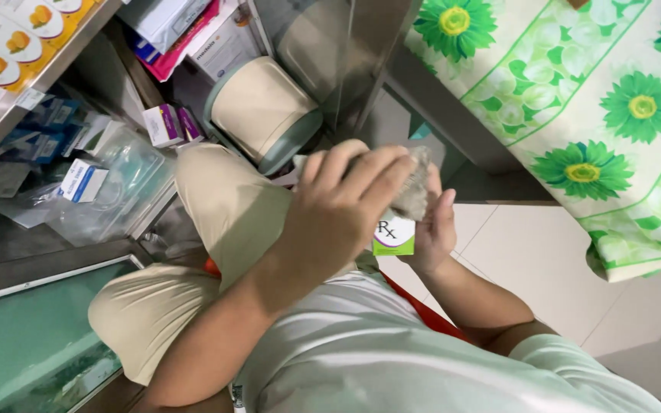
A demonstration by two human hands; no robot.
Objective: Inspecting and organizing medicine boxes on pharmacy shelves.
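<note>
- Above the person's lap, the left hand (346, 206) pressed a grey cloth (415, 187) onto a small white box (394, 235) with a green and purple edge, fingers curled together over the cloth.
- Behind it, the right hand (436, 222) cupped the box, fingers closed on its far side.
- Judging by its look, the box was light, thin card, easily crushed; holding it by its narrow edges seemed safest.
- Nearby, a cream stool (263, 107) and a shelf of cartons (78, 183) stood.
</note>
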